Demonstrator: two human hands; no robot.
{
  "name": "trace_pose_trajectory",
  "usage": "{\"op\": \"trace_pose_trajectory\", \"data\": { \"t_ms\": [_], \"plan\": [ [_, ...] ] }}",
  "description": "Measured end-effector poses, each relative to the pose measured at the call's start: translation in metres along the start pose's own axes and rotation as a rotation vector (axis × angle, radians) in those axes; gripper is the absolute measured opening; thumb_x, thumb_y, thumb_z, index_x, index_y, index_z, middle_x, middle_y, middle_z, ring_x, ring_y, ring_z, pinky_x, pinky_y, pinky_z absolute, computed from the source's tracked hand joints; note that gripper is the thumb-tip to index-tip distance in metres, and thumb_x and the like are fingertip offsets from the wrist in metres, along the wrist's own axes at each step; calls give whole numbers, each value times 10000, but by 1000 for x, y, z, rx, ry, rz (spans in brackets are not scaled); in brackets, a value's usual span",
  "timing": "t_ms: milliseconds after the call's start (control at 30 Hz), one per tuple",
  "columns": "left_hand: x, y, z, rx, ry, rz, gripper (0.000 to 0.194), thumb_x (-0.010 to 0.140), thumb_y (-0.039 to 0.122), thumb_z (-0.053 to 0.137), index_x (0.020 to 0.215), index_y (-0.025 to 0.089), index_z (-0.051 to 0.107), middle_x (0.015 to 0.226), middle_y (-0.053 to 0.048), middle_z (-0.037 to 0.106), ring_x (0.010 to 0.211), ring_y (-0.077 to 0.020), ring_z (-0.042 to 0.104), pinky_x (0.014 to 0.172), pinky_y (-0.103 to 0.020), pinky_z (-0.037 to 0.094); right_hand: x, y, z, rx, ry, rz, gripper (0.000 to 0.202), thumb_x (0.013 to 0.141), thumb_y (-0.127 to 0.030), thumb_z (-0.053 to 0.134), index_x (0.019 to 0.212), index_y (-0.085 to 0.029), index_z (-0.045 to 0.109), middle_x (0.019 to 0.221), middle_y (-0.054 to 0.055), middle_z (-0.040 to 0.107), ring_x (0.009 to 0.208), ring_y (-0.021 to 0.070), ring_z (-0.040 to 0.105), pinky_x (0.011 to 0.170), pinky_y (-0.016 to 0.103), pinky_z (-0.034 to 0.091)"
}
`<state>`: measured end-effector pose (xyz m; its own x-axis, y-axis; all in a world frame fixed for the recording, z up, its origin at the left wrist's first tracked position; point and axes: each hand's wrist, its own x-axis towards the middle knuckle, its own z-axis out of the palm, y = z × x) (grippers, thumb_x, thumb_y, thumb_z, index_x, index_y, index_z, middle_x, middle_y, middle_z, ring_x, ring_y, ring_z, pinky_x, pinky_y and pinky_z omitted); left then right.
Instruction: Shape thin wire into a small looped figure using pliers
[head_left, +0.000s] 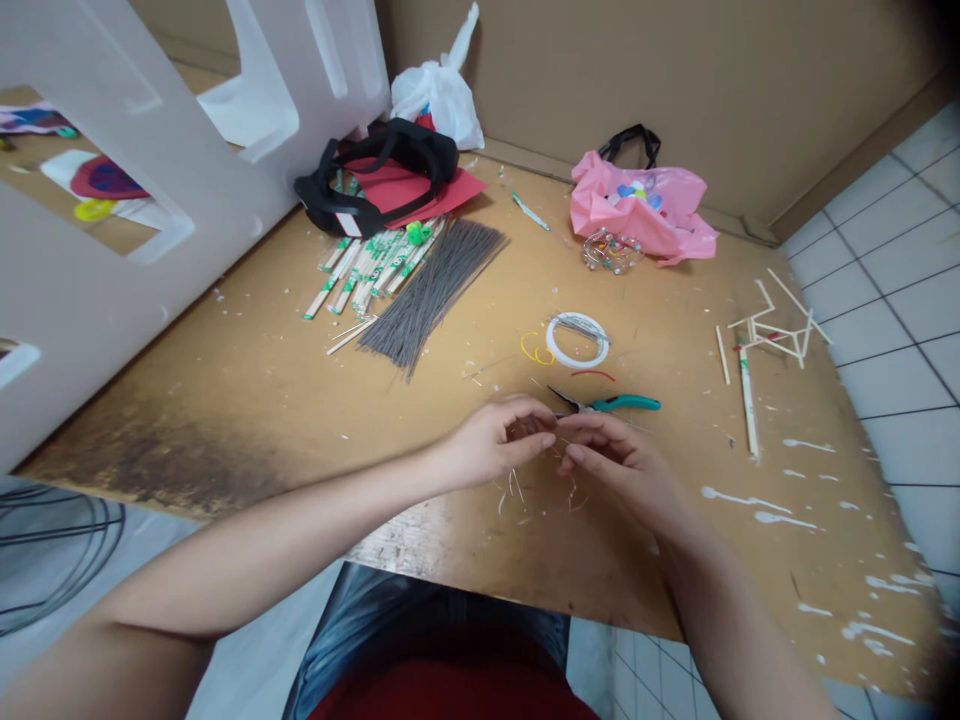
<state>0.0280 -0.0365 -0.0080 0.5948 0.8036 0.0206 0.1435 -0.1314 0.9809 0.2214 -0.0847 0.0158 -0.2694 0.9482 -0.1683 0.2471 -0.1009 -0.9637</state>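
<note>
My left hand and my right hand are close together over the front middle of the wooden table. Both have their fingers pinched on thin wire, whose bent ends hang below the fingertips. How the wire runs between the fingers is too fine to make out. Just beyond my right hand lie pliers with teal handles, their jaws apart and pointing left. Farther back is a white ring with short grey wires across it, flanked by a yellow wire and a red wire.
A bundle of grey wires, wrapped chopsticks and a black head strap lie at the back left. Behind stand a white bag and a pink bag near a beaded wire piece. A stick frame lies right.
</note>
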Motion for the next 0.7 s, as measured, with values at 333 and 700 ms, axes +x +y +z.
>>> {"op": "trace_pose_trajectory", "data": {
  "t_ms": [333, 700],
  "plan": [
    [0, 0, 2, -177, -106, -36, 147, 843, 259, 557, 819, 131, 626, 670, 5, 616, 590, -72, 520, 566, -191, 399, 1, 1, 2, 163, 26, 58, 202, 817, -302, 646, 1014, -262, 636, 838, -2, 680, 744, 134, 656, 715, 298, 520],
    [6, 1, -6, -343, 174, -104, 217, 794, 347, 613, 812, 134, 579, 596, 28, 583, 472, -50, 460, 455, -178, 365, 5, 3, 4, 325, 13, 273, 428, 715, -464, 711, 1045, -204, 627, 927, 66, 666, 829, 194, 652, 690, 340, 532]
  ]
}}
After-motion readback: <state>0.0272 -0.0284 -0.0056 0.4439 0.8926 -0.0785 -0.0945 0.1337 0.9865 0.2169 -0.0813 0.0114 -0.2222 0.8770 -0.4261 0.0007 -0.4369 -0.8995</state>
